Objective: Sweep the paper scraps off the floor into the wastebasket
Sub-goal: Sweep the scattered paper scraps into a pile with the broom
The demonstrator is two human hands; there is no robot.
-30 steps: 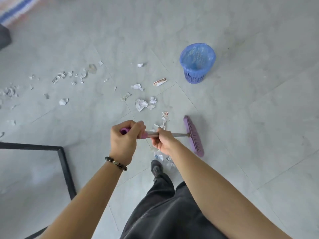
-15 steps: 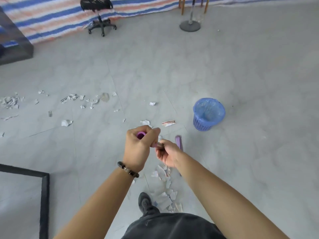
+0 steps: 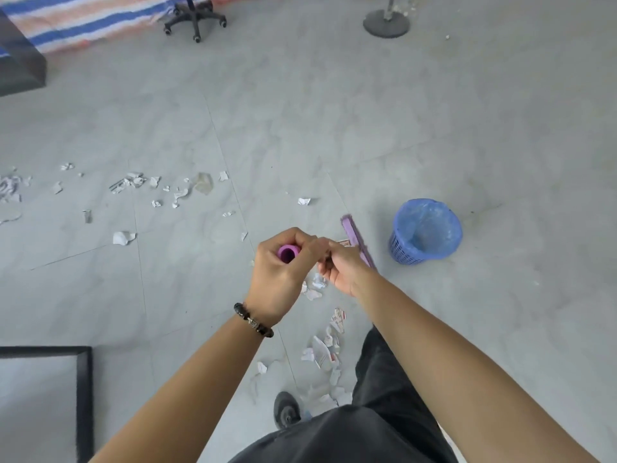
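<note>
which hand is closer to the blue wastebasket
Right. The right hand grips the broom handle just left of the wastebasket; the left hand holds the handle's purple end farther left.

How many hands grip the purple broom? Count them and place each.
2. The left hand wraps the purple broom at its handle end; the right hand grips just below, nearer the head.

Purple broom [image 3: 358, 241] (blue wastebasket [image 3: 424, 232])
</note>
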